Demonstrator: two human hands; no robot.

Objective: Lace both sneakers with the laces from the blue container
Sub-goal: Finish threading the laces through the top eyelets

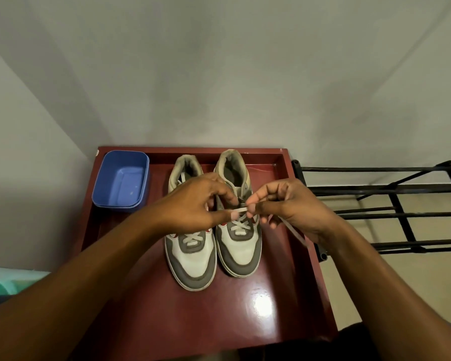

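On a dark red bench (284,295), two grey-and-white sneakers side by side, toes toward the camera and heels toward the wall. In the left sneaker (190,259), a pale lace crossed through the lowest eyelets, the upper part hidden behind the left hand (193,201). In the right sneaker (238,250), crossings in the lower eyelets, the tongue above them partly covered by both hands. Both hands raised close together over the right sneaker. Curled fingers (225,217) of the left hand, thumb and forefinger pinching one end of a short, taut stretch of the lace (240,210). Right hand (289,204) curled likewise, its fingers (255,201) pinching the other end of that stretch. From under the right hand, a loose lace tail (296,234) trailing down toward the bench's right edge. At the far left corner of the bench, the open-topped blue container (121,179), near the left sneaker's heel but apart from it. Just right of the bench, a black metal rack (391,191).
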